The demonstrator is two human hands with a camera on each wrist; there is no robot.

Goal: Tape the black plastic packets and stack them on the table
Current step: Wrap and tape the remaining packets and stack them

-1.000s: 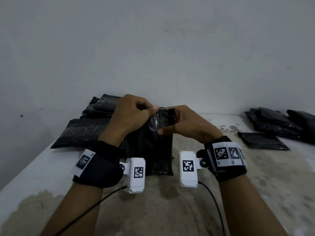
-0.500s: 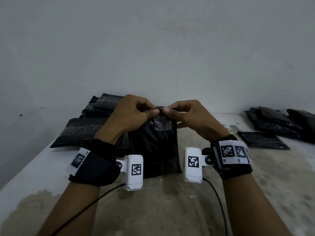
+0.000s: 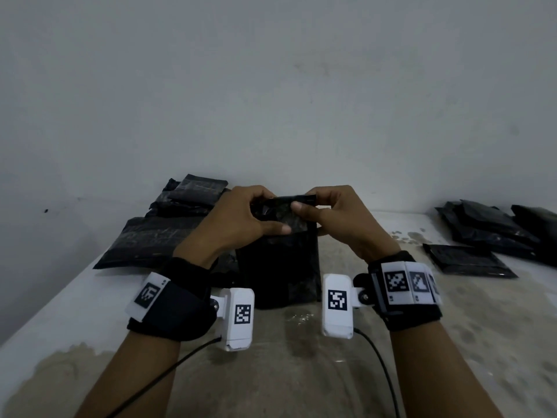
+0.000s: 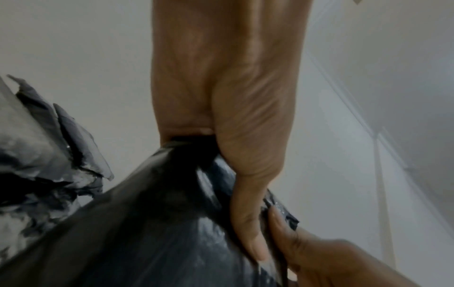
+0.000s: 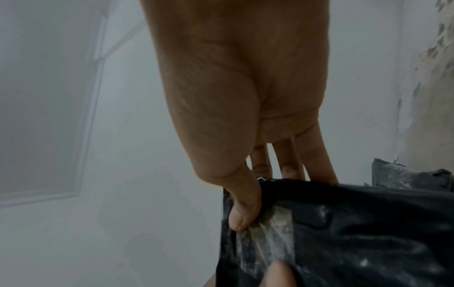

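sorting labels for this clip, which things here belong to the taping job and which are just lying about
In the job:
- upright black plastic packet, top folded
- left hand and right hand pinching it
- black packets at left
- black packets at right

Lying about:
- stained white table

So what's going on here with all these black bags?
A person is sealing a black plastic packet that stands upright on the table. Both hands pinch its folded top flap: the left hand and the right hand press their thumbs on a strip of clear tape there. More black packets lie piled to the left by the wall, and another group lies at the far right. Which group is already taped, I cannot tell.
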